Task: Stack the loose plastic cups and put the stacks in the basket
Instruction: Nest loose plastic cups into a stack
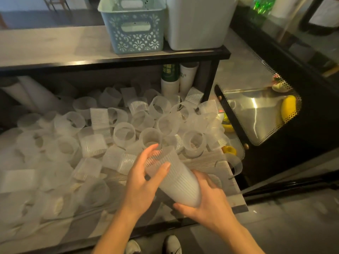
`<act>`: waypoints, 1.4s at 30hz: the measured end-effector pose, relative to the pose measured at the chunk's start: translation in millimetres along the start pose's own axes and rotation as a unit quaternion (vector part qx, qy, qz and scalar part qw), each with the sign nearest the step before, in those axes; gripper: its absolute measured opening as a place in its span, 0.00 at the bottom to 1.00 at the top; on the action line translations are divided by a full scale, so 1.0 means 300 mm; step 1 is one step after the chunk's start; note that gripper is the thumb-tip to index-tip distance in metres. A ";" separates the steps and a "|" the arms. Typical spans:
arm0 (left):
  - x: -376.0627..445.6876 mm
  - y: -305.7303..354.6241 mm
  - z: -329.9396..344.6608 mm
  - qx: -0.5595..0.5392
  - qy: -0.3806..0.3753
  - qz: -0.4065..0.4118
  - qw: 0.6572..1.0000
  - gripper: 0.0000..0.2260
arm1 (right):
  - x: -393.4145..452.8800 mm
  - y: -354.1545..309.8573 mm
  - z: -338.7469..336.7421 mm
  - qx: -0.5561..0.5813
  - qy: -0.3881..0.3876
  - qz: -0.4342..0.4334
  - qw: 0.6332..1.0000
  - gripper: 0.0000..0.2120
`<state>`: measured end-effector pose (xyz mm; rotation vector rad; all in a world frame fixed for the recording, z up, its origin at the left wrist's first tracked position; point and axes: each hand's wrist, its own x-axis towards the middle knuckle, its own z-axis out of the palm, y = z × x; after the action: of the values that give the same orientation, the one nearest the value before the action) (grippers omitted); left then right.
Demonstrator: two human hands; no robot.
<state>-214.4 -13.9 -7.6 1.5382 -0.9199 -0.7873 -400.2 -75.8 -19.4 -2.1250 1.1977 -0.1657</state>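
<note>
From the head camera I look down on a low shelf (pixel 236 191) with a pale wood-grain top and a dark frame, its surface almost buried under loose cups (pixel 124 133), clear and ribbed, lying on their sides and tipped every way. Above it runs an upper shelf (pixel 55 46), pale on top with a black front edge. On that upper shelf stands a light blue basket (pixel 135 30) with cut-out patterning and a handle slot, and just beside it on the right a plain white bin (pixel 198 24). Under the upper shelf, at the back, two tall paper cup stacks (pixel 178 77) stand upright.

My left hand (pixel 141 182) is wrapped around the upper part of a stack of cups (pixel 178 180), thumb across its ribbed side, while my right hand (pixel 207 204) cups the closed bottom end; the stack tilts, its open mouth pointing away from me over the pile.

To the right sits a dark cabinet with a glass panel (pixel 256 110) edged in perforated metal, with something yellow behind it. The floor (pixel 293 226) is grey, and my white shoes (pixel 172 244) show at the bottom edge.
</note>
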 end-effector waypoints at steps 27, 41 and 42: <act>0.088 -0.198 0.480 0.377 -0.256 0.052 0.888 0.39 | -0.135 0.269 -0.067 0.059 0.188 0.153 0.968 0.42; 0.120 -0.164 0.161 0.095 -0.069 -0.048 0.992 0.26 | -0.106 0.275 -0.046 0.045 0.112 0.144 0.982 0.43; 0.121 -0.142 0.145 0.063 -0.054 -0.045 0.996 0.26 | -0.099 0.272 -0.042 0.040 0.105 0.140 0.984 0.43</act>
<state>-229.4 -63.3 -56.3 1.6708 -1.0005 -0.8982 -480.0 -86.5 -53.8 -1.8809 1.5732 -0.3117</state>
